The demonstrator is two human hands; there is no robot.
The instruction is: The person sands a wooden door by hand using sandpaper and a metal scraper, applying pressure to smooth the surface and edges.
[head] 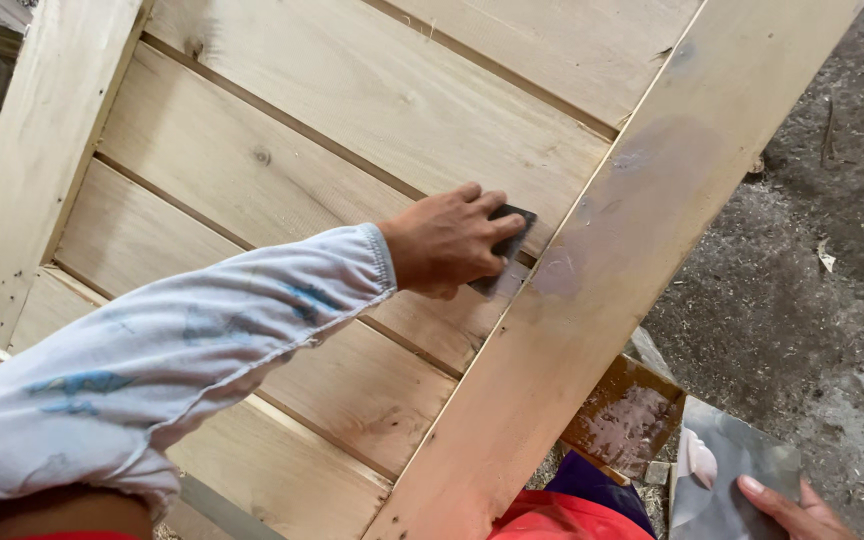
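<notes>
My left hand (447,240), in a long white sleeve, presses a small dark flat pad (508,232), like a piece of sandpaper, against a pale wooden panel (352,110). The pad sits at a groove between two boards, right beside the panel's wide frame rail (592,290). A greyish smear (652,165) marks the rail just above the pad. At the bottom right, the fingers of my right hand (797,512) hold the edge of a grey sheet (727,465); only part of this hand shows.
The panel, made of several horizontal boards, leans across most of the view. A small brown board (624,412) smeared with grey paste lies under the rail. Dirt floor with shavings (812,260) spreads to the right. Red and blue clothing (572,510) shows at the bottom.
</notes>
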